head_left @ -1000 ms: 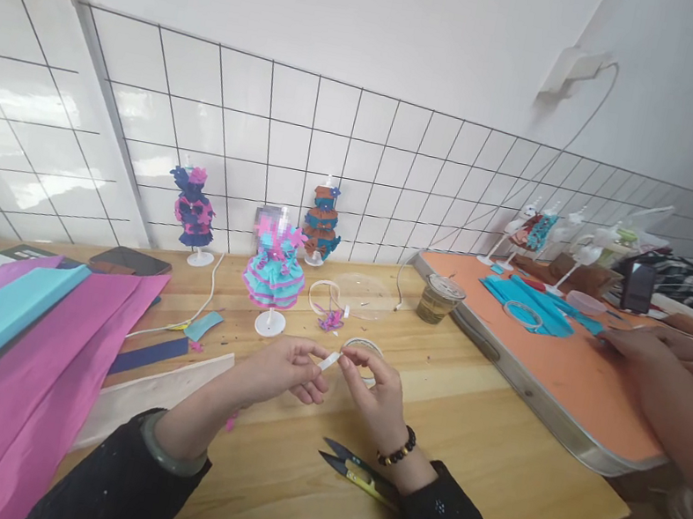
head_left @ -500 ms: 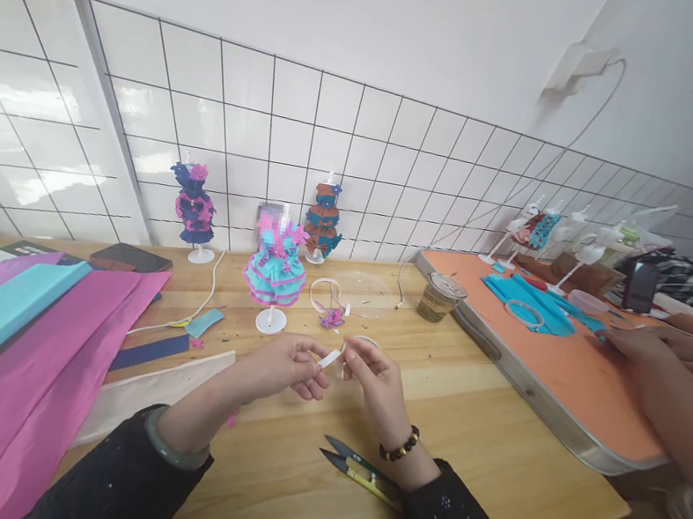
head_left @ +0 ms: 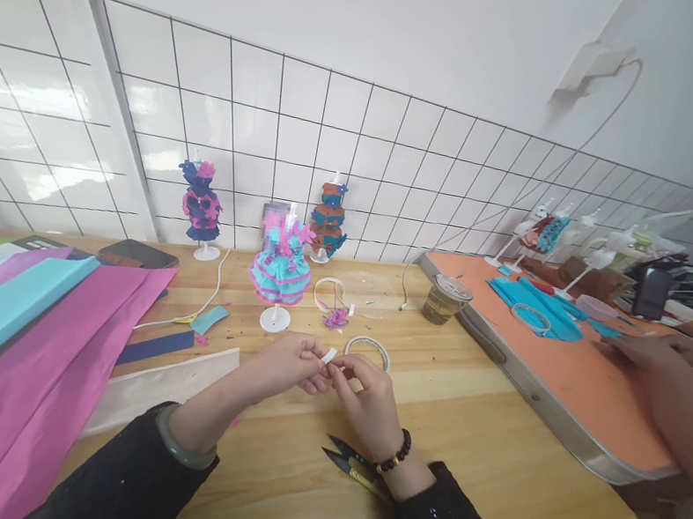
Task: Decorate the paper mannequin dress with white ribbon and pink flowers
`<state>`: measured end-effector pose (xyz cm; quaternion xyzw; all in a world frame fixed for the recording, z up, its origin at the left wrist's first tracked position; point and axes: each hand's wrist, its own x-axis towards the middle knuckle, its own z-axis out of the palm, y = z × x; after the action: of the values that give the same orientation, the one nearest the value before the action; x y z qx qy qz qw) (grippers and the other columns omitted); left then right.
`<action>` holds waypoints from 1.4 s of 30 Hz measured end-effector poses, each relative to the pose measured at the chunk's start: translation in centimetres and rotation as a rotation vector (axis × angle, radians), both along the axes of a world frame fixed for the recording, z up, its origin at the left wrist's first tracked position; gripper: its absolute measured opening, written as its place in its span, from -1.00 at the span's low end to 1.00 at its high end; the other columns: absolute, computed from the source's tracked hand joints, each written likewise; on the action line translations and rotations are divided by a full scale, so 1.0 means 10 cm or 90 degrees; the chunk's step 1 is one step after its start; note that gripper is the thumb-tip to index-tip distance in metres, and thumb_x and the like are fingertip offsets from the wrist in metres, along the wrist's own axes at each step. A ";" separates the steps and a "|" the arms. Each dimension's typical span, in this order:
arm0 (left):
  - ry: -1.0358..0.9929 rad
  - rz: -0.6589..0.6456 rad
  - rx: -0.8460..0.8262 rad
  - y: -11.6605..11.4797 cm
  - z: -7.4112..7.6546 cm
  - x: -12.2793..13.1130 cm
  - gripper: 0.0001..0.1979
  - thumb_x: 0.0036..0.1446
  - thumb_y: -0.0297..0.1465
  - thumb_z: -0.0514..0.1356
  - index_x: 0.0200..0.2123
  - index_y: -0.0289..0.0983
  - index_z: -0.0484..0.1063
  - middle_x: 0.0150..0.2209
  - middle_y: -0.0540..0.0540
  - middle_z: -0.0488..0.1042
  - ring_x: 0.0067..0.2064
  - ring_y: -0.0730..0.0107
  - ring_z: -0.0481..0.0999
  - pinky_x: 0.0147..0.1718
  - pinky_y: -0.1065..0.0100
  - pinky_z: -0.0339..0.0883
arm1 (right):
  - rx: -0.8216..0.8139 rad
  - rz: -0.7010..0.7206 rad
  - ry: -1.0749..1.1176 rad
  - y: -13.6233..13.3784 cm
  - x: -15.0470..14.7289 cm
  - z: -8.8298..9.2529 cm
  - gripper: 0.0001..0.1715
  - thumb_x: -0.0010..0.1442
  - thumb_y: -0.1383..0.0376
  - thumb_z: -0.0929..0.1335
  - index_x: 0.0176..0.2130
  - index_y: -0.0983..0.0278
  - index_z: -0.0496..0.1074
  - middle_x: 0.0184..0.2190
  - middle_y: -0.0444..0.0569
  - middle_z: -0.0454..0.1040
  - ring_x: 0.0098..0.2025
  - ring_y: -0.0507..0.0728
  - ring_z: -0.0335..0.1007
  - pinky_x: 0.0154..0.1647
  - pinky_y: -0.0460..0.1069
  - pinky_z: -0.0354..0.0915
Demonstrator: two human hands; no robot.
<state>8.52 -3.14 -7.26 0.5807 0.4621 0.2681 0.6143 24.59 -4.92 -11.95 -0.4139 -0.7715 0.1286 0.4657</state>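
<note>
My left hand [head_left: 293,364] is closed, pinching a short white strip [head_left: 330,354] that looks like tape between thumb and forefinger. My right hand [head_left: 368,397] meets it from the other side, thumb and forefinger pressed together at the strip's lower end. A white tape ring [head_left: 387,356] lies on the table just behind my right fingers. Below my right hand lie thread snips [head_left: 350,466], blades pointing left, partly hidden by my wrist. Behind my hands a small dress form [head_left: 280,275] wears a turquoise and pink ruffled dress.
Coloured sheets [head_left: 39,331] cover the left side, near a dark blue strip [head_left: 160,350]. A lidded cup [head_left: 445,299] stands beside an orange folding table [head_left: 580,381], where another person's hand [head_left: 645,352] works among turquoise pieces. Two more dressed forms stand by the wall.
My right hand has moved left, its fingertips now at the strip in my left hand. The tape ring shows more fully behind it. The view has shifted slightly.
</note>
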 end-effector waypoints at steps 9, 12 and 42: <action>0.382 -0.077 0.383 -0.02 -0.22 0.01 -0.79 0.03 -0.47 -0.06 -0.51 -0.28 0.34 -0.52 -0.03 0.41 -0.47 0.41 0.37 -0.51 0.41 0.10 | -0.014 -0.059 -0.205 0.02 -0.03 -0.05 -0.85 0.14 0.40 0.25 -0.41 0.28 0.38 -0.50 -0.05 0.45 -0.43 0.08 0.33 -0.34 -0.03 0.18; 0.413 -0.084 0.395 -0.03 -0.25 0.02 -0.79 0.05 -0.45 -0.06 -0.51 -0.27 0.34 -0.53 -0.04 0.41 -0.49 0.41 0.35 -0.54 0.41 0.04 | -0.018 -0.061 -0.241 0.00 -0.04 -0.04 -0.84 0.12 0.41 0.24 -0.46 0.29 0.36 -0.53 -0.06 0.42 -0.44 0.07 0.31 -0.36 -0.03 0.15; 0.083 -0.037 0.015 0.03 -0.08 -0.08 -0.63 -0.12 -0.43 0.22 -0.18 -0.29 0.26 -0.52 0.00 0.43 -0.56 0.45 0.45 -0.49 0.35 0.41 | -0.376 0.105 0.178 0.06 0.01 -0.06 -0.86 0.06 0.27 0.27 -0.44 0.30 0.34 -0.58 -0.18 0.26 -0.56 -0.04 0.12 -0.55 -0.13 0.13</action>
<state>7.73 -2.87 -8.10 0.6171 0.4812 0.2173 0.5835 24.65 -4.33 -12.53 -0.4454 -0.6604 0.4392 0.4154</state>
